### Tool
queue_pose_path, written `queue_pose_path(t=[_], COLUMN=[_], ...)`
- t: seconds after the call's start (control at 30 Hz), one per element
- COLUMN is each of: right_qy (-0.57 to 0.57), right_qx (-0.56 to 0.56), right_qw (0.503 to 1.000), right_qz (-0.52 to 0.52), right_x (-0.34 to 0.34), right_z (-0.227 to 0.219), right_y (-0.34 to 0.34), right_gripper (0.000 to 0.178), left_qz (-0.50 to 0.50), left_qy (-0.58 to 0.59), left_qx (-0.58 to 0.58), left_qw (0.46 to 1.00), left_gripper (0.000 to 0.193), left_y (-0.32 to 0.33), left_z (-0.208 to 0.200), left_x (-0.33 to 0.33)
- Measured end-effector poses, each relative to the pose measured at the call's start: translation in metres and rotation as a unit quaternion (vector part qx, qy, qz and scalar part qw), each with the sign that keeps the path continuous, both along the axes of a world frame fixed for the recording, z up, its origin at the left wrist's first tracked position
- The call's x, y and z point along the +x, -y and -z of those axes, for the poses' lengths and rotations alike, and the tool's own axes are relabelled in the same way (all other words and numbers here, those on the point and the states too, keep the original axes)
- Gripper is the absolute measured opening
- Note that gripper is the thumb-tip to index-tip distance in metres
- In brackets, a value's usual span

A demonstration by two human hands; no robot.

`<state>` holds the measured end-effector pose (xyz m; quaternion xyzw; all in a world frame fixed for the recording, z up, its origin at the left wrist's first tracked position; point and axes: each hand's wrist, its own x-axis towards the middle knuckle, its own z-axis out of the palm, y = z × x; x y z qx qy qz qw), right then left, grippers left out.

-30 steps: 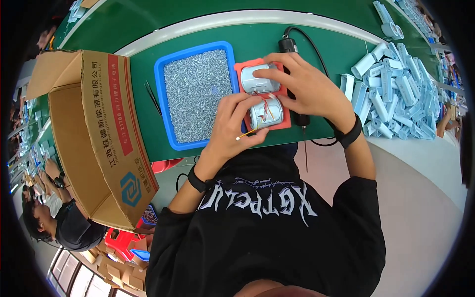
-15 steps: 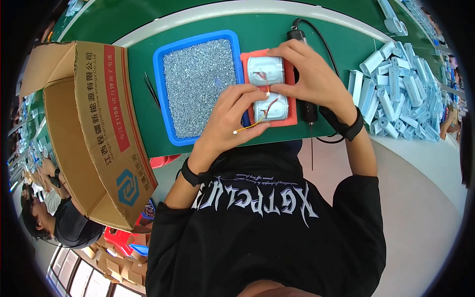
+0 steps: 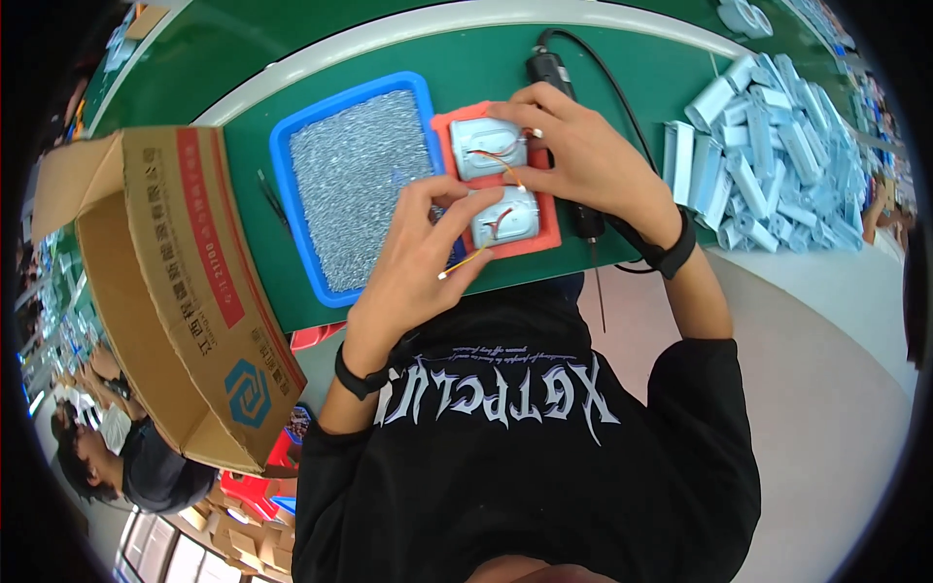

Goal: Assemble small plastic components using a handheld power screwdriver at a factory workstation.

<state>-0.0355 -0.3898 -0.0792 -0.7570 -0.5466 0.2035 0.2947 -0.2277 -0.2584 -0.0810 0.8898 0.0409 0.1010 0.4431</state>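
A red-orange fixture block (image 3: 547, 233) lies on the green table before me, with two pale metal casings set into it. The far casing (image 3: 476, 146) has thin red and white wires ending in small white connectors. From the near casing (image 3: 513, 225) a yellow wire with a white plug runs out past my left thumb. My left hand (image 3: 413, 248) grips the near casing by its left side, fingers on its top edge and thumb low. My right hand (image 3: 573, 151) curls round the right end of the far casing, index finger above, thumb below.
Left of the fixture sits a blue tray (image 3: 284, 185) full of small screws, with black tweezers (image 3: 273, 201) beside it. An open cardboard box (image 3: 209, 262) stands further left. Behind my right hand lies a corded electric screwdriver (image 3: 586, 222). Pale casings (image 3: 768, 160) are piled at right.
My hands have drawn apart from the middle, where their fingertips met at a white connector. A connector of the far casing now sticks out by my right hand. The whole view has shifted slightly.
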Motion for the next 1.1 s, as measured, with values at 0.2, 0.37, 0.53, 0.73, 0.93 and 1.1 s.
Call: queue_pose_path(t=[0.2,0.37,0.53,0.73,0.93,1.1], right_qy=[0.106,0.22,0.211,0.25,0.204,-0.272], right_qx=[0.068,0.012,-0.231,-0.265,-0.09,0.231], right_qw=[0.992,0.947,0.895,0.882,0.929,0.907], right_qz=[0.029,0.233,0.317,0.297,0.297,0.226], right_x=[0.003,0.015,0.002,0.006,0.028,0.016], right_z=[-0.011,-0.035,-0.007,0.008,0.004,-0.027], right_y=[0.02,0.095,0.122,0.118,0.112,0.091], right_gripper=[0.051,0.044,0.039,0.041,0.046,0.047], left_qz=[0.0,-0.062,-0.034,-0.004,-0.008,-0.02], left_qy=[-0.076,-0.063,-0.004,0.034,-0.002,-0.028], left_qx=[-0.003,0.034,0.104,0.095,0.053,-0.044], left_qw=[0.997,0.996,0.994,0.995,0.999,0.998], left_gripper=[0.051,0.045,0.036,0.027,0.019,0.016], left_y=[-0.028,-0.05,-0.031,-0.015,-0.018,-0.022], left_z=[-0.007,-0.01,-0.017,-0.008,-0.012,-0.013], left_x=[-0.005,0.0,0.038,0.061,0.062,0.057])
